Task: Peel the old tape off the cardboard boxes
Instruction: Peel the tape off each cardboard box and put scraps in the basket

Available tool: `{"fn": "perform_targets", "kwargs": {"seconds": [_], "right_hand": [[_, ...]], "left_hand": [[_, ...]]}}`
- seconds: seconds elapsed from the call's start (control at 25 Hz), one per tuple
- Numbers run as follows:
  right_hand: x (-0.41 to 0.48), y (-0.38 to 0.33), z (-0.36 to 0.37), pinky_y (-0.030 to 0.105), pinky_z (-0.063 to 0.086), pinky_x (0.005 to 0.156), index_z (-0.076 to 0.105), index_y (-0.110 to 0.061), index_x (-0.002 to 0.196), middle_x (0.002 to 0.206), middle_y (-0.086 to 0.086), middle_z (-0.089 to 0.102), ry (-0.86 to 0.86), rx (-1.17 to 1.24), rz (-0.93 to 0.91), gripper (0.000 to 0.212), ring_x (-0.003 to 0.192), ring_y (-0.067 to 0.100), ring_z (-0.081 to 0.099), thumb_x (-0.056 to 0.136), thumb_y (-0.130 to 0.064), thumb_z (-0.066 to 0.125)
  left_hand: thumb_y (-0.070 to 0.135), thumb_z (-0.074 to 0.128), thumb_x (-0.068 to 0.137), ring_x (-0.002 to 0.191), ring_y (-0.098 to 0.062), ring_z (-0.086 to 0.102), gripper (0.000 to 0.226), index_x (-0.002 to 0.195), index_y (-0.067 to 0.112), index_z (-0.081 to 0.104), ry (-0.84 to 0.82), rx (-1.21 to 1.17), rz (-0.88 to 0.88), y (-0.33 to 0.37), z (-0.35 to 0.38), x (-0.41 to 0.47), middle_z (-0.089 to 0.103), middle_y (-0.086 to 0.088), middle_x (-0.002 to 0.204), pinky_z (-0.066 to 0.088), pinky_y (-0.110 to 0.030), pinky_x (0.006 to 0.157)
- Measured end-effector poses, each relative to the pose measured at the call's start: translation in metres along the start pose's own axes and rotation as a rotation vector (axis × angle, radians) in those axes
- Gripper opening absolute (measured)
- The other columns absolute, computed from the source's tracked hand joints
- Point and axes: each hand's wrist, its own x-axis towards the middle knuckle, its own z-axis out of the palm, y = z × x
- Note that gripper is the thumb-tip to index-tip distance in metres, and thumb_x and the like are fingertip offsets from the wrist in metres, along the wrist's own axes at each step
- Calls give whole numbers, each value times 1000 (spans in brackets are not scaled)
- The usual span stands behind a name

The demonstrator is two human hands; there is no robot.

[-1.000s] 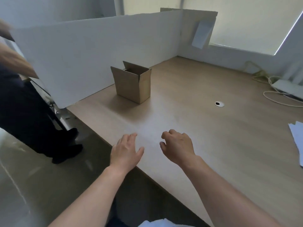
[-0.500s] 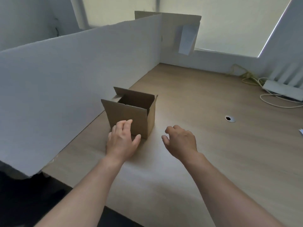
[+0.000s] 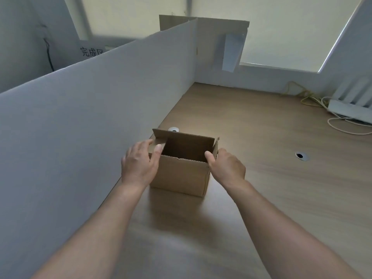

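Your left grip and right grip clasp the cardboard box between them; peeling looks unstarted.

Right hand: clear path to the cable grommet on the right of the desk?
Likely yes. The right hand grips the cardboard box at its right corner, thumb inside the rim; only bare desk lies between it and the cable grommet. It must let go first.
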Motion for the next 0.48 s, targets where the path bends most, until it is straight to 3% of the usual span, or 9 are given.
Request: {"fn": "perform_targets", "kwargs": {"seconds": [0.12,0.28,0.36,0.48], "right_hand": [[9,7,-4,30,33,64,48,-13,82,89,8,59,-11,45,68,16,77,28,48,91,-21,38],[3,40,-23,29,33,64,47,-13,79,81,6,49,20,12,135,12,77,29,46,87,-14,39],[-8,62,-31,29,33,63,47,-13,79,80,5,48,18,-4,158,11,77,29,46,86,-14,39],[-26,99,-49,29,33,63,45,-14,78,79,5,47,9,-39,203,10,78,29,46,85,-13,39]], "left_hand": [[51,31,98,103,-26,55,42,109,23,61,-58,-99,-110,4,0,12,67,-1,97,43,-36,78],[42,43,95,75,-23,65,26,105,25,61,-133,-196,-160,27,9,14,68,7,72,51,-35,80],[34,52,91,74,-24,66,24,111,23,60,-197,-254,-184,37,21,7,70,1,86,54,-38,81],[43,67,83,105,-32,60,60,133,16,47,-367,-229,-293,56,41,-9,57,-10,124,51,-44,91]]}}
